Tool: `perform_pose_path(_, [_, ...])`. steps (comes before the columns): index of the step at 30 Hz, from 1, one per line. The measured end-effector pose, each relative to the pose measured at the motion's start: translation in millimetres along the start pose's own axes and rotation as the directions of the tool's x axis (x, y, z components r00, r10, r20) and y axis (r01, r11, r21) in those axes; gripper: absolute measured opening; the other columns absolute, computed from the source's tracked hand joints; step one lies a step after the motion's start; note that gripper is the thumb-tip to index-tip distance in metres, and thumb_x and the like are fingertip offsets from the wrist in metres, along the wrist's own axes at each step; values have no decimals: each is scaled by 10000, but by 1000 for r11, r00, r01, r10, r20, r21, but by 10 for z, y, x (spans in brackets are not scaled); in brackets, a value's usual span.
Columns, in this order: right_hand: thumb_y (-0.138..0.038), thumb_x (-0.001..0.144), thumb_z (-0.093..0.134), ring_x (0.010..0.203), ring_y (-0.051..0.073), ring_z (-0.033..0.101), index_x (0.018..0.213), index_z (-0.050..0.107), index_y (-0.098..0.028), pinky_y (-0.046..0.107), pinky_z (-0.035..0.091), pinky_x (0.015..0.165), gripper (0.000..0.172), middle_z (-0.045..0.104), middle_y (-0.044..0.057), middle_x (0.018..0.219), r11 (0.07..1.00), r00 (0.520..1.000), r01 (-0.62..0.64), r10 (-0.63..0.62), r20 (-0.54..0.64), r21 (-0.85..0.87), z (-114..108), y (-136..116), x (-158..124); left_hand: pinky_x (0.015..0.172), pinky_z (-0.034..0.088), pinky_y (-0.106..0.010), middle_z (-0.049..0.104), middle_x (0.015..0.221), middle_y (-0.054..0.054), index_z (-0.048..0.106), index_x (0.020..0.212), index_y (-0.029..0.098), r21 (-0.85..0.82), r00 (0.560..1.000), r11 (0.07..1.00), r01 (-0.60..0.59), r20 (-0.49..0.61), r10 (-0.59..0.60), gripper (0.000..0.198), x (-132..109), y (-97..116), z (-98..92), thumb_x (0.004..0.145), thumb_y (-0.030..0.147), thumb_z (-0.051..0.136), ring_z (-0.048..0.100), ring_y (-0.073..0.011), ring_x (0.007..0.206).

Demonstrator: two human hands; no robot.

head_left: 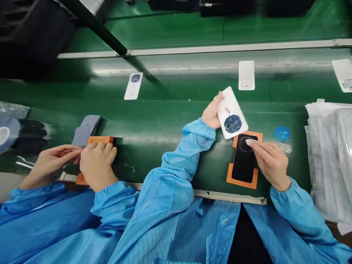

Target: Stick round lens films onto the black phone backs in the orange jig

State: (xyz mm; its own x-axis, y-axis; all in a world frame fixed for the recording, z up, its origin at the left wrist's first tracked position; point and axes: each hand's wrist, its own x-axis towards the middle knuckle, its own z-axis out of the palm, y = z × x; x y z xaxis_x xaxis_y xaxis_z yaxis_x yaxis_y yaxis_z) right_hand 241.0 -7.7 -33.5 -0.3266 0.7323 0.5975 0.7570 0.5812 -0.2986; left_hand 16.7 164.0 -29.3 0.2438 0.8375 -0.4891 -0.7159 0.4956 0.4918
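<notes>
My left hand grips a white phone-back-like panel by its left edge. The panel is tilted and has a dark blue rounded patch with several holes near its lower end. Below it, an orange fixture lies on the bench with a black rectangular panel on it, marked with a rounded outline near the top. Between thumb and fingers of my right hand is a small whitish rounded piece, held over that outline; whether it touches the black panel I cannot tell.
White panels lie along the green bench's far strip. A blue disc is right of the fixture, beside stacked white sheets. At left, a co-worker's hands work at another orange fixture.
</notes>
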Motion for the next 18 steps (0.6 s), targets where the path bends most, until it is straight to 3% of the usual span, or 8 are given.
perform_pose_path(4, [-70,925,707,1005,239,702,1215,682,-192,374,487,807,316,783,72,1123,983,986,116,-96,139,-143,153,-11,-72,1111,529,-453,792,1098,-82,673,1193,127,-25,999,999,-35,26,36,439,-2,36,22,1055,499,483,732,-283,1165])
perform_pose_path(8, [-139,925,738,957,235,672,1211,677,-175,382,463,798,294,766,105,1160,978,983,119,-91,161,-171,165,-52,-84,1166,478,-501,791,1042,-82,678,1120,115,14,996,999,-34,84,32,312,-49,116,38,1035,390,558,705,-299,1210])
perform_pose_path(11, [-149,932,725,938,233,669,1191,686,-185,384,462,784,264,764,103,1163,985,980,101,-74,187,-139,166,-45,-54,1175,468,-507,792,1014,-79,683,1079,117,100,980,994,-55,196,34,204,-119,31,81,914,230,721,713,-291,1187])
perform_pose_path(13, [-148,935,716,952,233,681,1159,703,-205,386,483,805,231,768,91,1146,996,983,63,-52,177,-62,132,-17,-31,1164,477,-504,792,1072,-86,683,1077,124,175,957,980,-95,288,41,332,-184,-79,124,778,152,825,713,-295,1189])
perform_pose_path(16, [-173,943,710,928,217,699,1076,740,-222,375,519,821,145,776,66,1047,984,991,-137,135,25,113,3,55,9,1114,510,-511,788,1110,-115,689,1045,126,275,920,958,-76,391,-39,487,-283,-258,188,622,148,930,718,-319,1169])
perform_pose_path(18, [-265,1004,638,849,201,702,1057,755,-220,356,533,756,136,768,58,975,876,915,-365,399,-50,317,-102,114,37,1069,534,-507,785,1114,-133,695,1028,124,336,902,940,-56,421,-97,535,-340,-361,224,576,199,972,725,-327,1138])
